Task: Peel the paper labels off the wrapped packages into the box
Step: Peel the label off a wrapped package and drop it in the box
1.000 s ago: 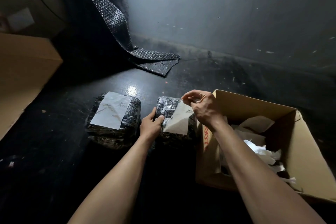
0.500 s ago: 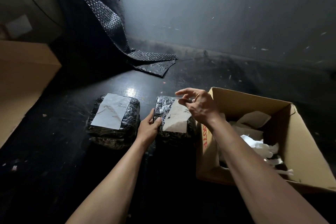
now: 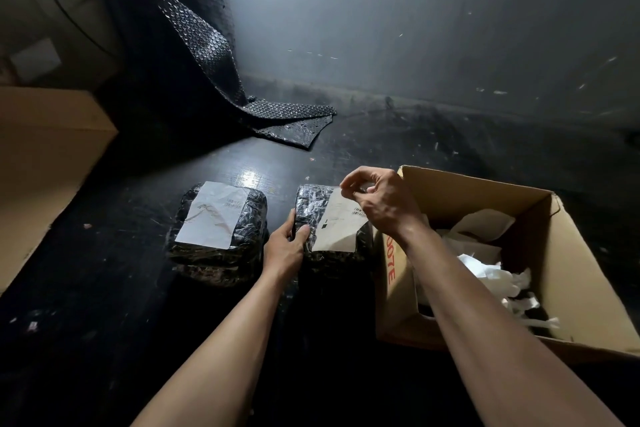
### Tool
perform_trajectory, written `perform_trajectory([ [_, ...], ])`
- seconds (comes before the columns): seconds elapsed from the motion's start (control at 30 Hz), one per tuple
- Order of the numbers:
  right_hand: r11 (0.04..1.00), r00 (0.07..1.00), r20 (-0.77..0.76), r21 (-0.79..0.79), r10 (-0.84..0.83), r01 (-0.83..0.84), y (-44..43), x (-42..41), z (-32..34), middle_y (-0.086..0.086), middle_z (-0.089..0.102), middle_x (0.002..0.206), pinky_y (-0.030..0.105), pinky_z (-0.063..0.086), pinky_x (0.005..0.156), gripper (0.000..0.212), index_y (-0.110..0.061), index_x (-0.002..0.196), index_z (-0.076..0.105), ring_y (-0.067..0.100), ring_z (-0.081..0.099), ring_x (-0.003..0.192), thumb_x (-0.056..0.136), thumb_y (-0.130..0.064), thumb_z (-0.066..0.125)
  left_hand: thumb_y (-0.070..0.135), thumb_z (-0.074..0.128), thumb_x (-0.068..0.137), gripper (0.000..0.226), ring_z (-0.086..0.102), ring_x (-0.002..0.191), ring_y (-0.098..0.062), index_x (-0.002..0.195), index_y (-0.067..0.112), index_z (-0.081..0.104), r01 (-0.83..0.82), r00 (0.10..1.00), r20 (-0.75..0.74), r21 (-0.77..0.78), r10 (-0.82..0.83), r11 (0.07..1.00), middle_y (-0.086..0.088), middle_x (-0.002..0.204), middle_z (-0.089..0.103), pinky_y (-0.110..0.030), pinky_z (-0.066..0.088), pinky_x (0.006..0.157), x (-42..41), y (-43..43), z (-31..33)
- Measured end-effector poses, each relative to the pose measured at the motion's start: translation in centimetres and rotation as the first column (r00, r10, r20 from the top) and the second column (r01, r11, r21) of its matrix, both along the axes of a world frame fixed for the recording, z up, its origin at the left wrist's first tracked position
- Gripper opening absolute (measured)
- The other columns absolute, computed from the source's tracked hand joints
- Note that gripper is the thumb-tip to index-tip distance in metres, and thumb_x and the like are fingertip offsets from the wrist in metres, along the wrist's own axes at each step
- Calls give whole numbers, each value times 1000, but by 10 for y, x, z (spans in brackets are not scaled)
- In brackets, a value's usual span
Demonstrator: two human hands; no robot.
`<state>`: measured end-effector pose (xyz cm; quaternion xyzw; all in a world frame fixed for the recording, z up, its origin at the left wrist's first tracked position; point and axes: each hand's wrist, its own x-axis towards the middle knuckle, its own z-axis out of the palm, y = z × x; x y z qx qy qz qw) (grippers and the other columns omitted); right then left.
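The right hand [image 3: 377, 208] pinches the far corner of the label [image 3: 337, 225] between thumb and forefinger. The label stretches from this hand toward the person, its long axis near to far, on the package [image 3: 310, 208] just left of the box [image 3: 393, 274]. The left hand [image 3: 284, 248] grips the package's side away from the box. The right hand is nearer the box. It hides that corner, so I cannot tell how much is loose.
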<state>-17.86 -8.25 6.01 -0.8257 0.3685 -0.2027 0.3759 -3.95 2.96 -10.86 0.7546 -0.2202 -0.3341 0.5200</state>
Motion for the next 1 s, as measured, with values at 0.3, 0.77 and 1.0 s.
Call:
perform_trajectory([
  [0.3,1000,985,174,26,-22,18,3,-17,20,-4,76,83,32,59,82,6,-17,84,75,9,71,84,85,-11,77,42,66,93,61,54,133,-16,149,34,45,4,999,47,44,-7,999,0,146,55,-33,39,115,0,-1,5],
  [0.77,991,982,176,-92,-75,92,0,-44,44,-6,76,83,44,59,85,9,-22,81,75,11,72,84,83,-13,77,44,56,100,65,46,141,-28,157,23,32,84,973,201,154,-114,984,-8,155,46,-41,36,117,-11,6,20],
  [1.0,958,971,164,-197,-176,207,-3,-80,68,-5,74,96,32,56,87,7,-20,83,75,10,68,93,86,-14,74,37,52,102,54,55,127,-31,152,17,41,76,868,488,55,-93,996,-17,141,57,-45,45,104,-57,2,73],
])
